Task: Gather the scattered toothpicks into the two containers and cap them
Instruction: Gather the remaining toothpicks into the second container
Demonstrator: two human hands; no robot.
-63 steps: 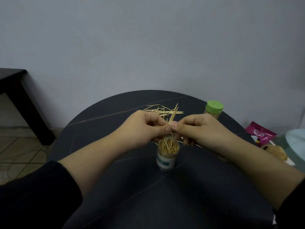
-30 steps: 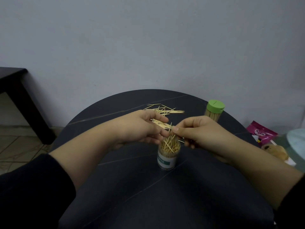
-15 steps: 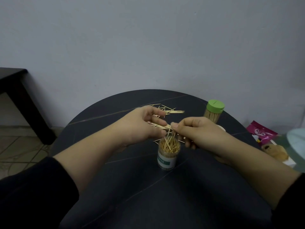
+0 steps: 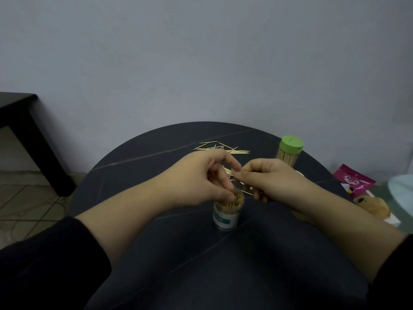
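Note:
An uncapped clear container [image 4: 226, 214] with a green-and-white label stands mid-table, packed with upright toothpicks. My left hand [image 4: 201, 180] hovers over its left rim, thumb touching the toothpick tips, with a few toothpicks between its fingers. My right hand [image 4: 270, 177] sits just right of it, fingertips pinched and meeting the left hand's fingers above the container; what it pinches is hidden. A pile of loose toothpicks [image 4: 221, 148] lies behind the hands. A second container [image 4: 289, 153] with a green cap stands at the back right.
The round dark table [image 4: 201, 253] ends close behind the loose pile. A pink packet [image 4: 354, 179], a small brown plush toy [image 4: 372, 205] and a pale blue object [image 4: 402, 193] lie off its right edge. A black table [image 4: 26, 130] stands at the far left.
My left hand has dropped toward the container's rim and its toothpick bundle has shrunk. The toothpicks in the container now stand lower and tidier. My right hand stays pinched beside it.

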